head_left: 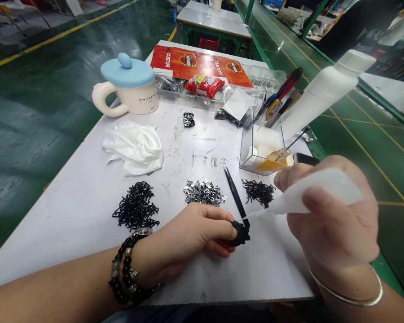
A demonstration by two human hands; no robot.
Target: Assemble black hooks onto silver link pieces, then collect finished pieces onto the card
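Nearest us, our forearms cross the near edge of the white work table (70, 251), and both hands work close together. Our left hand (185, 233), with a black beaded bracelet (129, 269) on its wrist, is closed in a firm, narrow hold on a small black cluster piece (240, 233), which sticks out just past the fingertips. Our right hand (333, 215), with a thin silver bangle (346, 291) on its wrist, grips a soft white squeeze bottle (309, 195) on a slant, its fine nozzle reaching the black cluster piece. Slim black tweezers (234, 197) run up from that same spot; we cannot tell whether either hand holds them.

The right table edge passes just beyond our right hand, leaving little room on that side, while the left edge lies well apart from our left hand. Between them sit a large heap of black parts (136, 206), a heap of silvery parts (204, 193) and a smaller black heap (257, 192).

Farther on, a clear acrylic box (256, 154) holds a white block and a yellowish bottle with a thin rod. Beyond it lean a tall white bottle (323, 89) and colored-handled tools (283, 96). A crumpled white cloth (134, 148) lies to the left, below a cream mug with a blue lid (128, 85). At the far end are a clear tray of black parts (168, 85), a red snack packet (204, 85) and an orange CUSTOM carton (202, 65).
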